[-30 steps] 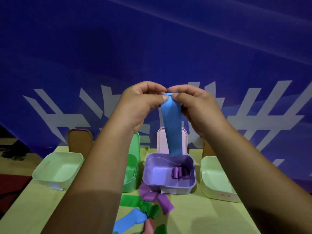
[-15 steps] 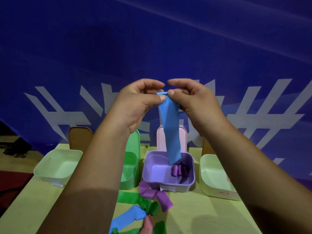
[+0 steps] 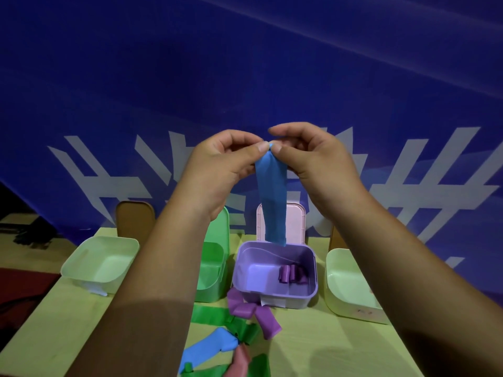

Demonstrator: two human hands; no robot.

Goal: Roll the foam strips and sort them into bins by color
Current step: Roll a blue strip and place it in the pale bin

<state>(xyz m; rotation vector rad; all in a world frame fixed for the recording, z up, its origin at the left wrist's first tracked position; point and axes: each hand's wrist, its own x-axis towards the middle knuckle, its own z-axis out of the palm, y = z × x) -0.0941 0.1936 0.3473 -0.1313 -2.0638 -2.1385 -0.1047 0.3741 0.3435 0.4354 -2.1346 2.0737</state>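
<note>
A blue foam strip [image 3: 272, 197] hangs straight down in front of me, high above the table. My left hand [image 3: 217, 170] and my right hand [image 3: 313, 156] both pinch its top end between thumb and fingers. Its lower end dangles just above the purple bin [image 3: 275, 296], which holds a few rolled purple strips [image 3: 290, 273]. To the left stands a green bin [image 3: 211, 268], partly hidden by my left arm. Loose strips lie on the table in front: purple [image 3: 253, 312], green [image 3: 209, 315], blue [image 3: 209, 346] and pink [image 3: 239, 361].
A pale green bin [image 3: 100, 261] stands at the far left and another pale bin [image 3: 351, 287] at the right. Lids stand upright behind the bins: brown [image 3: 133, 219] and pink [image 3: 295, 224]. A blue banner closes off the back of the table [image 3: 54, 336].
Both hands have kept the top of the blue strip and risen slightly; the strip's top edge now sits tighter between the fingertips. Its lower end now hangs just above the purple bin's rim.
</note>
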